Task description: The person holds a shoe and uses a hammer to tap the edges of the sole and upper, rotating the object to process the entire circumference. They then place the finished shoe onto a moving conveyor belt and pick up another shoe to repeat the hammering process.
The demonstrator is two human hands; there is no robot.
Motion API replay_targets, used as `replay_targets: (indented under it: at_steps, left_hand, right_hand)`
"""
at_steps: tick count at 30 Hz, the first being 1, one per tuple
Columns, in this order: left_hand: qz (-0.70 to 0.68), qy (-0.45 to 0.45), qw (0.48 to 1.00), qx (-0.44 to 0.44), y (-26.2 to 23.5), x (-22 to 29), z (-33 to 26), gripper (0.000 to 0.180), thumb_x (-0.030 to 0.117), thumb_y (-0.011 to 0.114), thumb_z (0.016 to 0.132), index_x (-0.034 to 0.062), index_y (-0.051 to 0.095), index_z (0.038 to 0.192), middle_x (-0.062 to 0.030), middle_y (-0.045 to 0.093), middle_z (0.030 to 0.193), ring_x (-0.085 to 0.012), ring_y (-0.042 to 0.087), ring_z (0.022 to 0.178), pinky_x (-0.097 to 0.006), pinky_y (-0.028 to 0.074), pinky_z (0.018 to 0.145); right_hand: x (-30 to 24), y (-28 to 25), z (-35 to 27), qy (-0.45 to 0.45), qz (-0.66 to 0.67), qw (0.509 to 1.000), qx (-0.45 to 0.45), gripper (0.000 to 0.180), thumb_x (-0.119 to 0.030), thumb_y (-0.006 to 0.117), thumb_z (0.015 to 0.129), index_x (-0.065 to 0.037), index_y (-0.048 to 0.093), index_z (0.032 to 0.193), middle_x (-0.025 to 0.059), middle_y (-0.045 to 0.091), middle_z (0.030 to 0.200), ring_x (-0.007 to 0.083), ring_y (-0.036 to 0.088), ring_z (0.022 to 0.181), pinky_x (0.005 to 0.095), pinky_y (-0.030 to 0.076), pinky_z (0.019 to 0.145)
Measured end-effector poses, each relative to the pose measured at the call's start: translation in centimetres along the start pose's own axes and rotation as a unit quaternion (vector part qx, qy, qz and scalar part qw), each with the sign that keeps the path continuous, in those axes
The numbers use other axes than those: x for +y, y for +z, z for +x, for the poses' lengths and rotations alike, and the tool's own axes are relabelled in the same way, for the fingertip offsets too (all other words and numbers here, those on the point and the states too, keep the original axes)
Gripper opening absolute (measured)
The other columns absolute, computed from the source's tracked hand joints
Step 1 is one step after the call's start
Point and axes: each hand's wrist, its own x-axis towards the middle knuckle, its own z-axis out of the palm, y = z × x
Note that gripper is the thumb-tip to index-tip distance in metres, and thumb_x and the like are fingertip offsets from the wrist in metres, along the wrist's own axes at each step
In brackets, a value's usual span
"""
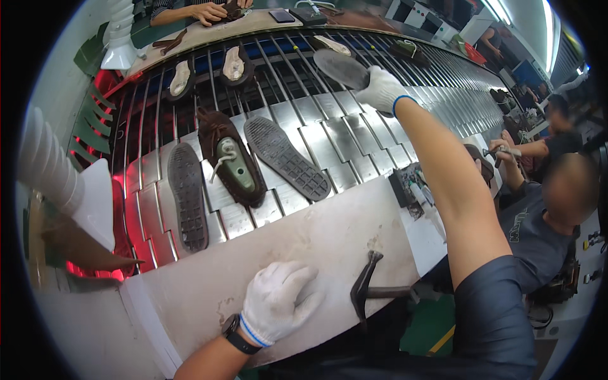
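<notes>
Right now the person's right hand (382, 88), in a white work glove, is stretched out far over the metal slat conveyor (354, 136), its fingers closed around the near end of a dark shoe sole (340, 68) that lies tilted across the far slats. The left hand (278, 310), gloved too and with a dark watch (239, 335) at the wrist, rests palm down and loosely spread on the pale workbench (329, 234) at the near edge; it holds nothing. Just to its right a hammer (373, 291) lies with its dark head on the bench and its handle sticking out past the edge. On the near slats, left of the outstretched arm, a brown shoe on a green last (231, 166) lies between two grey ribbed soles, one on its left (188, 195) and one on its right (287, 157), each close beside it. Farther off on the conveyor sit more shoes with pale insoles (234, 63). At the right, another person (544, 209) sits by the bench with a tool in hand, and at the far side a co-worker's hand (209, 12) handles a dark piece.
</notes>
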Motion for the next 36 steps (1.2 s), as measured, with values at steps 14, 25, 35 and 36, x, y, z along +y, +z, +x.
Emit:
replay_targets:
  at_steps: [14,25,35,36]
  left_hand:
    - [-0.096,-0.055,0.994,0.008,-1.6,-0.4,0.7,0.037,0.013,0.086,0.082,0.0026,0.074,0.115,-0.0168,0.077,0.112,-0.0368,0.074,0.098,-0.047,0.06,0.082]
    - [-0.013,0.014,1.0,0.02,-1.1,-0.9,-1.1,0.038,0.019,0.086,0.083,0.0049,0.073,0.117,-0.0152,0.076,0.107,-0.0356,0.074,0.095,-0.046,0.059,0.085]
    - [0.343,0.237,0.901,0.122,-3.9,9.1,-9.4,0.076,0.059,0.079,0.088,0.0163,0.061,0.148,-0.0144,0.063,0.143,-0.0349,0.06,0.138,-0.07,0.02,0.131]
    - [0.335,0.203,0.915,0.096,-3.6,9.5,-11.7,0.06,0.055,0.076,0.092,0.0181,0.069,0.138,-0.0091,0.068,0.132,-0.028,0.065,0.131,-0.069,0.017,0.133]
  right_hand:
    - [-5.2,6.9,18.5,0.122,-0.039,0.991,0.024,0.09,-0.048,0.089,0.083,-0.006,0.05,0.152,0.0251,0.058,0.153,0.0405,0.063,0.139,0.0511,0.053,0.116]
    - [-6.3,-4.7,-2.7,0.093,0.205,0.969,0.097,0.084,-0.05,0.088,0.077,0.005,0.065,0.136,0.03,0.074,0.131,0.0387,0.074,0.123,0.0457,0.057,0.106]
    - [-12.5,6.0,-45.3,-0.008,0.678,0.708,-0.198,0.063,-0.054,0.054,0.115,0.004,0.076,0.12,0.0122,0.079,0.109,0.0197,0.071,0.102,0.0316,0.056,0.087]
    - [-13.0,8.6,-46.7,0.013,0.699,0.676,-0.233,0.056,-0.049,0.058,0.115,0.004,0.077,0.119,0.011,0.079,0.106,0.0194,0.071,0.103,0.0327,0.057,0.089]
